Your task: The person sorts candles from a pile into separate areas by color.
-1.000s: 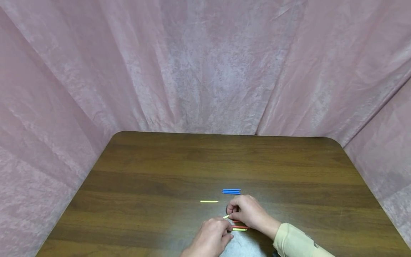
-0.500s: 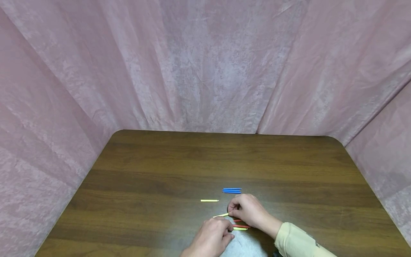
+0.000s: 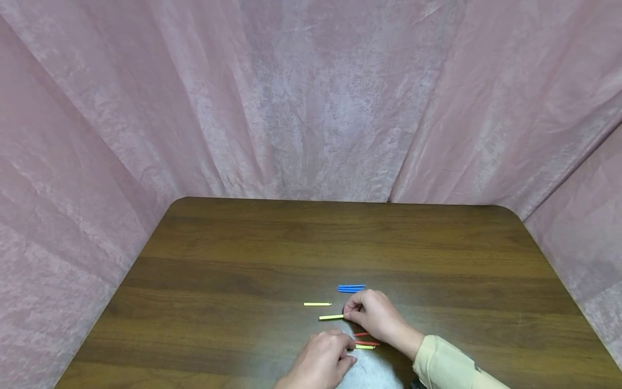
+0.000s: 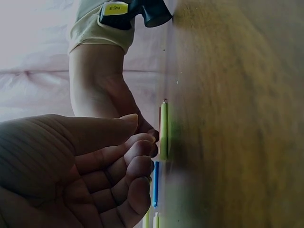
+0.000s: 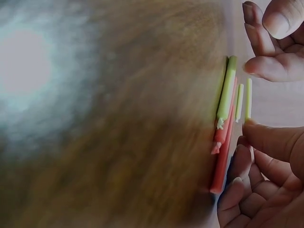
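Note:
Thumb and fingertips of my right hand (image 3: pixel 378 314) pinch a thin yellow candle (image 3: pixel 331 317) by its right end, its other end pointing left. Just beyond it lies another yellow candle (image 3: pixel 316 304), roughly parallel. My left hand (image 3: pixel 320 354) is low over the table, fingers loosely bent and holding nothing, fingertips close to the left ends of a nearer yellow candle (image 3: pixel 365 347) and a red candle (image 3: pixel 367 343). Another red candle (image 5: pixel 219 173) shows beside these in the right wrist view. Several blue candles (image 3: pixel 351 289) lie side by side behind my right hand.
The brown wooden table (image 3: pixel 218 259) has rounded far corners. Pink curtains (image 3: pixel 316 108) hang behind it and along both sides. A bright light reflection shows on the tabletop near the hands. A dark wrist camera (image 4: pixel 156 12) is strapped at the right sleeve.
The candle in my right hand has come out from behind the left hand, moved away from me and levelled beside the loose yellow one. The left hand has barely moved.

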The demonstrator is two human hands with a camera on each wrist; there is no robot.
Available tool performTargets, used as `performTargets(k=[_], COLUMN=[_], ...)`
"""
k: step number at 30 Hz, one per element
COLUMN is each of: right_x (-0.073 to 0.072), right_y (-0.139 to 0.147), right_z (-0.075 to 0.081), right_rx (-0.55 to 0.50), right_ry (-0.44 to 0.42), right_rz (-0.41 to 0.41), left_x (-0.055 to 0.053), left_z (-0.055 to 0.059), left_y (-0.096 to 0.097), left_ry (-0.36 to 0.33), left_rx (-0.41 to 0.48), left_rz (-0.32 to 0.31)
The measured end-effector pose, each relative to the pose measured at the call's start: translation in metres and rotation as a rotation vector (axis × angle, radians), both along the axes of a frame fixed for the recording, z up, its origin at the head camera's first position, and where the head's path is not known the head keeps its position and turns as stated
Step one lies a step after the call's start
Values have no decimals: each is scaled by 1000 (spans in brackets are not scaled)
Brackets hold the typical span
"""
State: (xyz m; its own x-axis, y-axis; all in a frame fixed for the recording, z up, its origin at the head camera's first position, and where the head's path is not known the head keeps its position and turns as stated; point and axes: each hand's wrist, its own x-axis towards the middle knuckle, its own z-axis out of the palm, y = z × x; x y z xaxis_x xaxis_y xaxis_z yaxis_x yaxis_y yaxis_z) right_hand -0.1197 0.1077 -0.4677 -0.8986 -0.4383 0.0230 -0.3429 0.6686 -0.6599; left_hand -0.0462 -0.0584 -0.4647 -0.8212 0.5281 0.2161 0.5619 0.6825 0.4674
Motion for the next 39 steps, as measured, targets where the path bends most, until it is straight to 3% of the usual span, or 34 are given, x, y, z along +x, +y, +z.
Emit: performTargets(k=[4,24,39], right_x=[-1,-2,-6], right_y=[-3,-18,-26], right_z=[1,0,1], right_rx=[-11,-36,-8], right_ry=[-11,-9,-6], right_rz=[-17,-52,-76], left_x=[-1,1,2], left_z=[-1,4,1], left_y=[0,2,2], left_ry=[33,-47,9], left_rx=[-1,-39,-88], left_rz=[-19,8,52])
